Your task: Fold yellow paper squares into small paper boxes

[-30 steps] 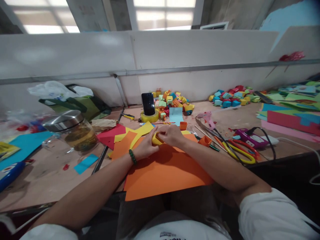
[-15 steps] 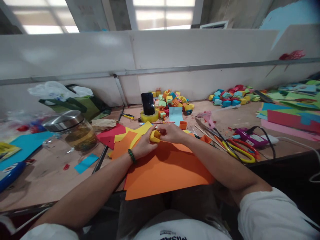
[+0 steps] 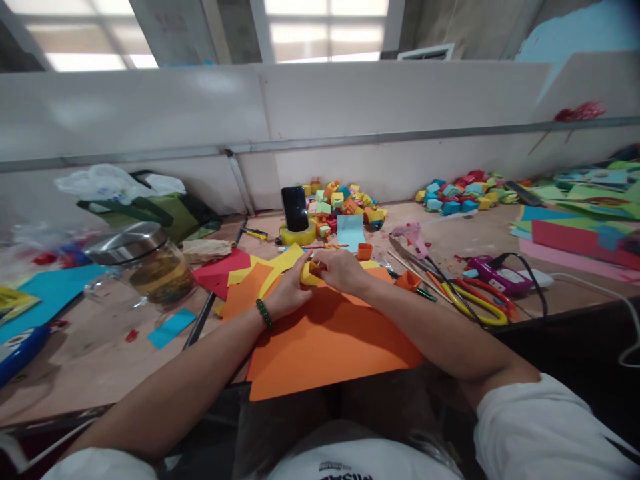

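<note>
**Yellow paper piece held in both hands over orange sheet**

Yellow piece (image 3: 310, 273): one, small, partly folded, held between both hands just above the large orange sheet (image 3: 330, 340). Left hand (image 3: 291, 291) closes on its left side, thumb on top; a dark bead bracelet (image 3: 265, 313) sits on that wrist. Right hand (image 3: 340, 269) pinches its right side with the fingertips. The piece is mostly covered; its long axis seems to run left to right between the hands, but which way it opens I cannot tell.

Counts: two piles of small coloured paper boxes, one (image 3: 345, 202) behind the hands, one (image 3: 463, 191) to the right. One phone (image 3: 295, 208) upright in one tape roll (image 3: 299, 234). One glass jar (image 3: 145, 263) with a metal lid, at left. One pair of yellow-handled scissors (image 3: 475, 305). One purple tool (image 3: 495, 275) with a cable. One green bag (image 3: 150, 207).

Surface: brown tabletop (image 3: 90, 353), strewn with coloured paper sheets and scraps. A white partition (image 3: 350, 113) stands behind it, windows (image 3: 325, 27) above.
</note>
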A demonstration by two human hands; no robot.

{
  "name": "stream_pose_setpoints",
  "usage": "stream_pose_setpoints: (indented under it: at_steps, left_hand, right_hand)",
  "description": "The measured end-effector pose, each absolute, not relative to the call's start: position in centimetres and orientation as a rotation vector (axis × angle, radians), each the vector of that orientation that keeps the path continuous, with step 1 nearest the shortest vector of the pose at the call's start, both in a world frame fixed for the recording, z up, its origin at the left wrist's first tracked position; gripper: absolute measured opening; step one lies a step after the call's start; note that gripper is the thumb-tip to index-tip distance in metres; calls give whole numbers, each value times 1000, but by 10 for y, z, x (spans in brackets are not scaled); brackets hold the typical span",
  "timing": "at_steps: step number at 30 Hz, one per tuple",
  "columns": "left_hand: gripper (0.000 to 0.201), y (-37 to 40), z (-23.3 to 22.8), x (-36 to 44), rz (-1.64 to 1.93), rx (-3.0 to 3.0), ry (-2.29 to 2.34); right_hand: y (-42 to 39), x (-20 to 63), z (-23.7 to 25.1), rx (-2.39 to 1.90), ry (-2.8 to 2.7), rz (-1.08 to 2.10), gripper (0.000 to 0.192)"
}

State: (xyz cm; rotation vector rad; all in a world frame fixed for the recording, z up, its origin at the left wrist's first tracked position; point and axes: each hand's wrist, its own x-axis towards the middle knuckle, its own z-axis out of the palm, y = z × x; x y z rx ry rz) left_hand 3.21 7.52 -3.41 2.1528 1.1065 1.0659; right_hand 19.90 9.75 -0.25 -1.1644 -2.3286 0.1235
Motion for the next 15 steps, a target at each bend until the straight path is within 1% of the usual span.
stream_pose_setpoints:
  at_steps: [3, 7, 9, 10, 12, 15]
  left_hand:
    - [77, 76, -33, 32, 1113, 2093, 1114]
    - [77, 77, -29, 30, 1126, 1903, 1049]
    - [74, 77, -27, 29, 1108, 1834, 1017]
    - [71, 77, -26, 29, 1107, 1820, 1010]
    - [64, 77, -26, 28, 1120, 1822, 1005]
    - [57, 78, -28, 27, 1151, 1842, 1027]
  right_hand:
    - [104, 201, -7, -1117, -2284, 226, 19]
    - [114, 209, -6, -883, -2108, 605, 19]
    - [116, 213, -3, -775, -1982, 735, 25]
    - [116, 215, -1, -745, -1950, 742, 30]
    - [115, 217, 2, -728, -1972, 649, 33]
    - [114, 217, 1, -746, -2128, 404, 25]
